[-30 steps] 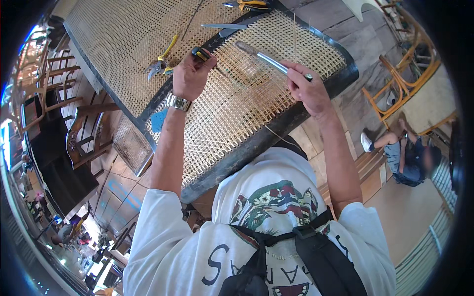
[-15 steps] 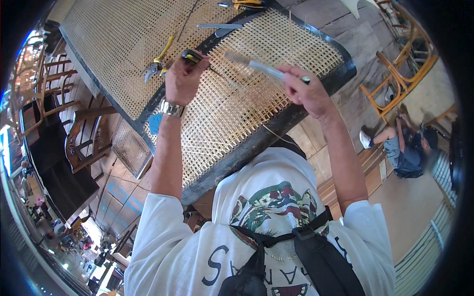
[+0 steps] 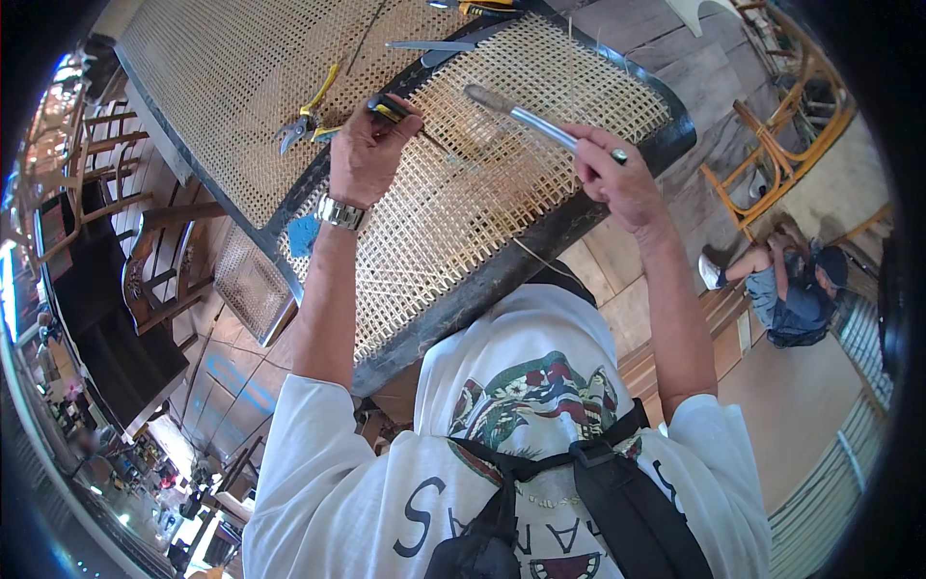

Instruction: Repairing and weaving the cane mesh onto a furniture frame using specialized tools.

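Observation:
My left hand [image 3: 367, 159] is closed round the black-and-yellow handle of a screwdriver [image 3: 391, 108]. Its thin dark shaft slants down to the woven cane panel [image 3: 415, 241] of a black-framed piece of furniture. In my right hand [image 3: 617, 179] is a hammer [image 3: 540, 125] with a shiny metal shaft and a dull brownish head. That head hovers above the cane, right of the screwdriver and apart from it. Yellow-handled pliers [image 3: 307, 124] lie beyond my left hand, and a blue piece [image 3: 303, 234] sits by my left wrist.
A long blade-like tool [image 3: 434, 45] and another yellow-handled tool [image 3: 490, 8] lie farther back. Wooden chair frames [image 3: 159, 261] stand at the left. At the right are a rattan chair frame [image 3: 772, 174] and a seated person [image 3: 801, 289]. Wooden boards cover the floor.
The hammer has swung up and right, away from the screwdriver. My left hand has shifted slightly right, still gripping the screwdriver.

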### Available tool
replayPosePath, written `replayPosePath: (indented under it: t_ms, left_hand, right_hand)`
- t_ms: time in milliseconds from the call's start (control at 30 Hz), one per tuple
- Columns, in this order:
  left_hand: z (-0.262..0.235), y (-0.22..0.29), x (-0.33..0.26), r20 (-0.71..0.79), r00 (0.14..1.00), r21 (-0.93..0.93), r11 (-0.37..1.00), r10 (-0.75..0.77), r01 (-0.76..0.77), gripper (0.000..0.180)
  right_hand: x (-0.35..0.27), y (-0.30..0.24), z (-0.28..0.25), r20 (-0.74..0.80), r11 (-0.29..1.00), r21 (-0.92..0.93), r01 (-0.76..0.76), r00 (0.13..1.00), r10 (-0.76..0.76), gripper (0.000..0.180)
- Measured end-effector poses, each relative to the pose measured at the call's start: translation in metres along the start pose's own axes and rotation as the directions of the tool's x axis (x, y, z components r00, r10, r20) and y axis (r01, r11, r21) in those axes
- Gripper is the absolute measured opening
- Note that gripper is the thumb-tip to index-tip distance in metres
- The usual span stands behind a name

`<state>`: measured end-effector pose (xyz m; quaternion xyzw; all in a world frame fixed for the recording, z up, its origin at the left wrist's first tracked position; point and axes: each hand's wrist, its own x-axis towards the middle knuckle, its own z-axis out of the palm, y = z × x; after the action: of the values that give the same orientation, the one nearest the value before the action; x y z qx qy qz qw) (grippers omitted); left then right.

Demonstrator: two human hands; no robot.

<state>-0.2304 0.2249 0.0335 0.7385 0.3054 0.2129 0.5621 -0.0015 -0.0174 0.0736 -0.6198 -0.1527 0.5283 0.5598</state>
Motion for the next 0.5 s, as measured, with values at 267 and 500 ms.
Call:
replayPosePath:
  t_ms: [267,500]
  left_hand:
    - [0.001,-0.012,0.002,-0.051,0.998,-0.029,0.999,0.035,-0.037,0.024]
    - [-0.003,-0.009,0.005,-0.038,0.999,-0.002,1.0,0.021,-0.021,0.024]
  right_hand:
    - [0.009,-0.002,0.006,0.012,0.999,0.043,0.032,0.999,-0.032,0.033]
    - [0.007,0.001,0.011,0.01,0.998,0.055,0.041,0.999,-0.041,0.031]
